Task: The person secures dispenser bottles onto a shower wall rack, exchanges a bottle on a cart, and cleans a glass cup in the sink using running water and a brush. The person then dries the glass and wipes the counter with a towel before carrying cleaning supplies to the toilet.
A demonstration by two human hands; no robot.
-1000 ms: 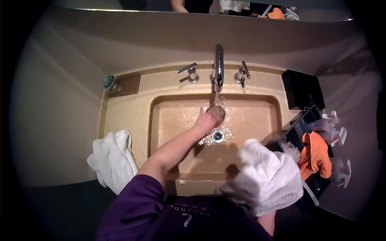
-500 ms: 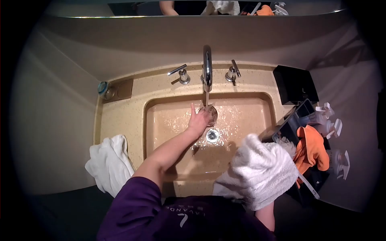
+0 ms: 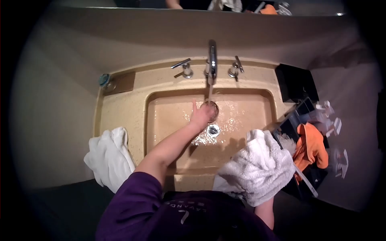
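Observation:
In the sink [image 3: 161,116], my left hand [image 3: 202,115] is stretched out under the running tap [image 3: 212,64]. Its fingers grip a round, brownish, see-through thing that looks like a drinking glass [image 3: 213,107], while the thumb sticks out to the side. Water runs onto the glass and my fingers. A thick white towel [image 3: 261,168] is bunched up over my right hand at the sink's right front corner. The towel hides that hand; only the forearm shows below it. The metal drain [image 3: 213,130] lies just in front of my left hand.
A white cloth [image 3: 109,158] lies on the left counter. A jar with a blue lid [image 3: 105,81] stands behind it by a brown tray [image 3: 124,83]. At right are a black box [image 3: 296,83] and a dark caddy [image 3: 291,120] with an orange cloth [image 3: 311,146], a brush handle and spray bottles.
The view has shifted slightly. My left hand stays under the water with the glass, its fingers slightly changed in position. The towel over my right hand has dropped and folded differently.

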